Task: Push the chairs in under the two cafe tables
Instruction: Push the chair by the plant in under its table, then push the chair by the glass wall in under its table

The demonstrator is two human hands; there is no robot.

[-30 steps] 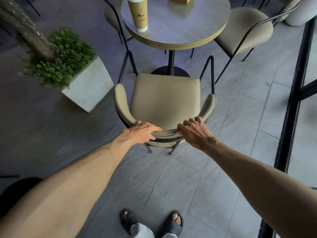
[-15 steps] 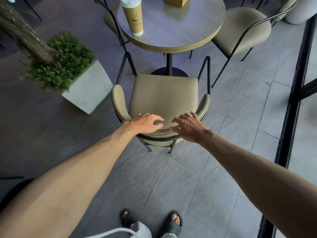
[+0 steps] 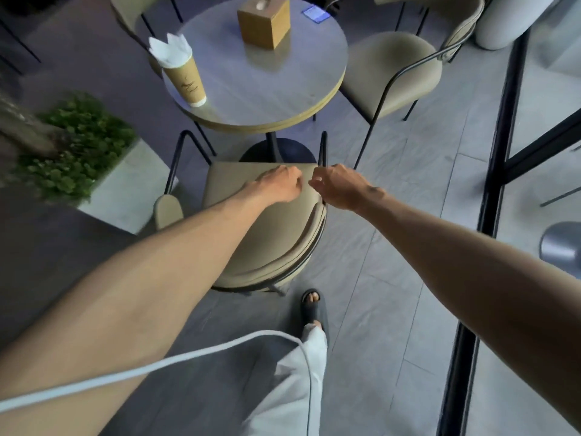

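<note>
Armchair [image 3: 270,234] — before round counter [image 3: 261,80] | left hand [image 3: 279,184], right hand [image 3: 341,187] — loosely curled above seat, gripping nothing.

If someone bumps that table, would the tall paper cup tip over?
Probably easily: the cup is tall, narrow at its base and stands near the table edge. Paper sticks out the top, so it may hold no drink and be light.

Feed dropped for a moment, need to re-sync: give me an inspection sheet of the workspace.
Surface: round cafe table, grey top.
Job's things: near chair not yet under the table; second chair at the right, seat partly tucked.
Clutter: paper cup with napkin, wooden box, blue card.
Hands: left hand and right hand over the seat, fingers curled, holding nothing.
Cables: white cable across the foreground.
Surroundings: planter, tiled floor, black window frame.
</note>
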